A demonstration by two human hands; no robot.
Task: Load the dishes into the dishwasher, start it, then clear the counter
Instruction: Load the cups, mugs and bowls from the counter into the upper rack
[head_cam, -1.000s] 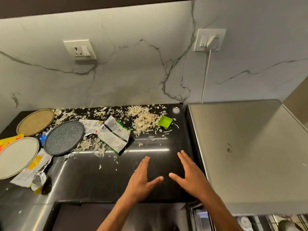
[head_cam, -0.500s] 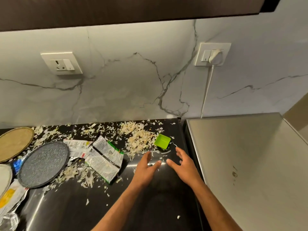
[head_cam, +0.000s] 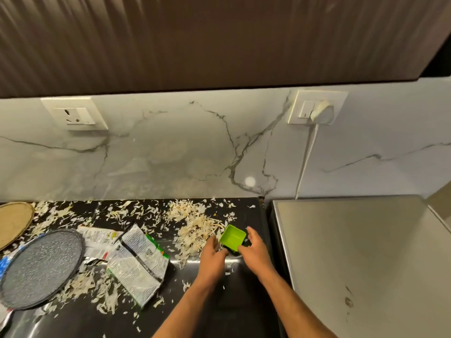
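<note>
Both hands at green square cup (head_cam: 232,237), counter (head_cam: 219,301) back-right corner: right hand (head_cam: 255,250) grips it, left hand (head_cam: 211,256) relaxed beside. Lift level; scoop shreds (head_cam: 195,230) toward centre.

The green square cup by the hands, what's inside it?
The green cup tilts toward the camera; its visible inside looks empty. The right hand covers its near corner.

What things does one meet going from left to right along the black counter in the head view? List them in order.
Tan plate → grey speckled plate → torn silver wrappers → heap of pale shreds → left hand → green square tub → right hand → steel appliance top.
</note>
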